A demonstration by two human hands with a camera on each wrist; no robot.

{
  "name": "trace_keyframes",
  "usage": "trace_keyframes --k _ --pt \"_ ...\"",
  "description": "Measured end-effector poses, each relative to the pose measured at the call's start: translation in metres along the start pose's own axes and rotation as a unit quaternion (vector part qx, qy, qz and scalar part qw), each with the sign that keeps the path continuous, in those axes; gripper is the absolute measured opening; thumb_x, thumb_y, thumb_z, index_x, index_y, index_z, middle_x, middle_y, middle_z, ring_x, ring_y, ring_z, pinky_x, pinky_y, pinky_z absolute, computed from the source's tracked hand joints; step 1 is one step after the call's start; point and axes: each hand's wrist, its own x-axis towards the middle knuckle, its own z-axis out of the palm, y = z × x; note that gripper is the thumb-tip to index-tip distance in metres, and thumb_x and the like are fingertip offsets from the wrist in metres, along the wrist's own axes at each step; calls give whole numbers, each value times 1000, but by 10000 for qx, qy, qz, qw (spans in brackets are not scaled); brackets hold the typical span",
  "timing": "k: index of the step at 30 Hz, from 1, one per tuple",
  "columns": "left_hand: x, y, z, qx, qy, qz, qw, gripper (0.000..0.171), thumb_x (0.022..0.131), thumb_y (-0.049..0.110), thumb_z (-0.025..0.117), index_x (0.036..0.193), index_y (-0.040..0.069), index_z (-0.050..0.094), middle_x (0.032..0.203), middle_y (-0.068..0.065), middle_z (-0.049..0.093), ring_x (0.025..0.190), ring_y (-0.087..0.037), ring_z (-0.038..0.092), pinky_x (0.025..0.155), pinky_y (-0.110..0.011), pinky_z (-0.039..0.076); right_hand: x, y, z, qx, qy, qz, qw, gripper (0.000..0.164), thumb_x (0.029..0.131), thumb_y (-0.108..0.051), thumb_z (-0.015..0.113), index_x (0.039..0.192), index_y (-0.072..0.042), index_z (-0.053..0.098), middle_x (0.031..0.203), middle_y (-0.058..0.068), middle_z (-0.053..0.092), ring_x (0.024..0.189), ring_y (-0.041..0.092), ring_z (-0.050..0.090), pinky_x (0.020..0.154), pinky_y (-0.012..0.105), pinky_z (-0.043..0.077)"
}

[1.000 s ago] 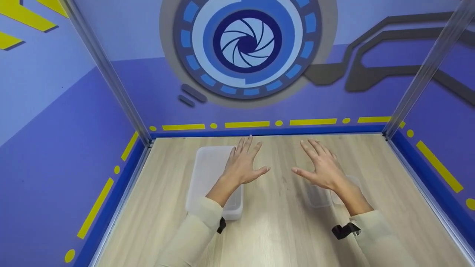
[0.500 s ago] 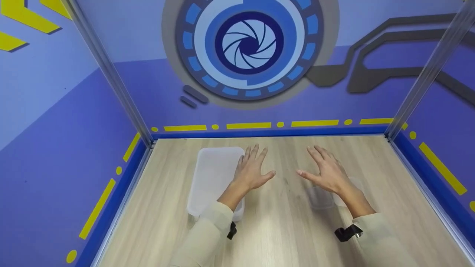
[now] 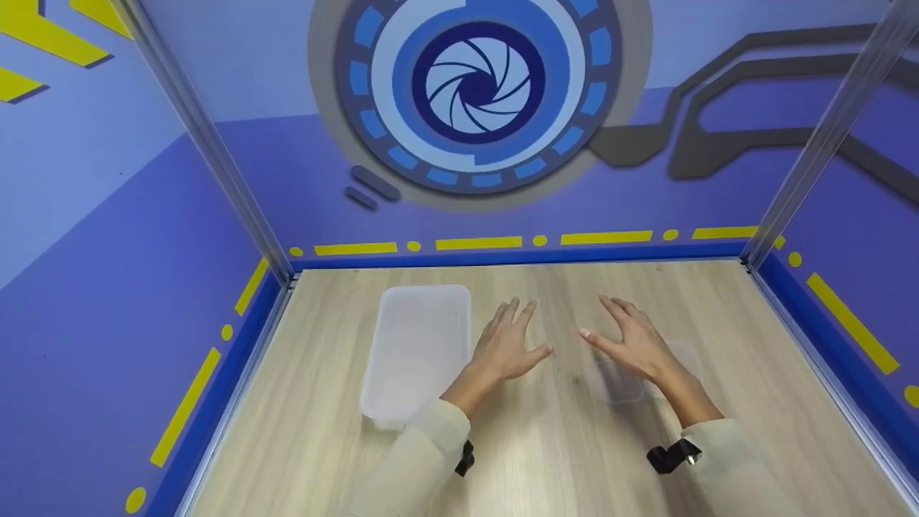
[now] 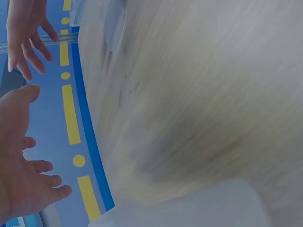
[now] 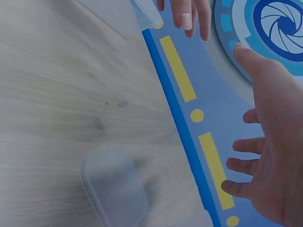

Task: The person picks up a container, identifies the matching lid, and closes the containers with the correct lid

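Observation:
My left hand [image 3: 506, 346] hovers over the table with its fingers spread, just right of a large translucent white plastic box [image 3: 420, 345]. It holds nothing. Across from it my right hand [image 3: 635, 345] is also raised, fingers extended and thumb pointing toward the left hand. Below and partly behind the right hand lies a small clear plastic container [image 3: 619, 384]. A second small clear piece [image 3: 686, 355] sits beside it, mostly covered by the right hand and wrist. In the right wrist view the small container [image 5: 113, 184] looks rounded at its corners, and the right hand does not touch it.
Light wood-grain tabletop [image 3: 546, 459] spreads under both hands. A blue printed back wall [image 3: 538, 201] and side walls enclose it, with metal posts at the corners. Black wrist mounts [image 3: 668, 456] sit at the sleeve cuffs.
My left hand has drifted right and toward me, uncovering the large box. My right hand has come slightly nearer to me. The containers stay in place.

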Motion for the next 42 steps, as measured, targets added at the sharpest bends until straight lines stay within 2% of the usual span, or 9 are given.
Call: trace_keyframes --k 7,15,19,25,28,33,35,39,42 --pt "-3 9 14 -767 -112 -221 9967 84 102 55 63 169 18 29 168 -12 35 154 -30 37 121 -48 39 -5 7 4 344 -28 213 9992 87 104 -60 56 165 -3 33 164 32 33 148 57 32 113 79 27" --pt "-8 19 37 -1950 -216 -716 9780 80 103 53 61 167 13 32 166 -15 39 151 -34 42 120 -51 39 -8 9 9 609 -237 553 9963 84 108 -61 46 165 -2 31 165 33 31 150 57 30 116 76 25" --pt "-10 26 48 -2289 -336 -867 9690 77 104 51 58 165 11 34 165 -18 40 151 -36 40 121 -52 37 -7 8 12 668 -326 633 9952 84 109 -62 44 164 0 31 163 34 34 145 57 37 114 75 32" --pt "-10 39 58 -2631 -465 -914 9593 73 104 48 56 162 7 40 158 -17 49 147 -34 47 118 -48 41 -8 11 16 800 -366 698 9937 82 110 -60 41 164 2 31 161 36 36 142 58 42 111 73 36" --pt "-10 46 60 -3038 -538 -1048 9454 69 104 45 56 160 6 42 155 -14 54 144 -33 51 116 -48 44 -8 13 18 865 -415 759 9925 83 110 -61 39 164 2 31 161 36 35 144 58 39 112 74 35" --pt "-11 57 63 -4184 -731 -1562 8917 65 102 37 60 159 9 43 154 -11 53 139 -34 54 106 -51 52 -7 12 18 1053 -572 860 9891 86 110 -63 35 164 4 28 163 36 33 147 58 34 116 73 30" --pt "-12 62 66 -4465 -724 -1747 8746 65 101 35 62 158 10 44 152 -9 54 134 -32 57 100 -48 55 -7 11 18 1069 -645 890 9882 86 111 -62 33 163 6 28 162 37 33 148 58 32 117 72 29" --pt "-11 70 73 -4603 -584 -1939 8643 64 99 33 64 156 9 48 146 -7 59 123 -27 63 94 -45 58 -8 11 21 995 -762 973 9873 87 111 -62 33 162 9 27 160 39 35 147 58 34 117 72 30" --pt "-11 74 77 -4596 -524 -1981 8642 64 98 34 63 155 8 49 146 -10 59 121 -25 62 95 -44 57 -10 12 25 900 -835 1029 9871 88 111 -61 34 161 11 27 156 41 37 143 59 39 114 72 33"
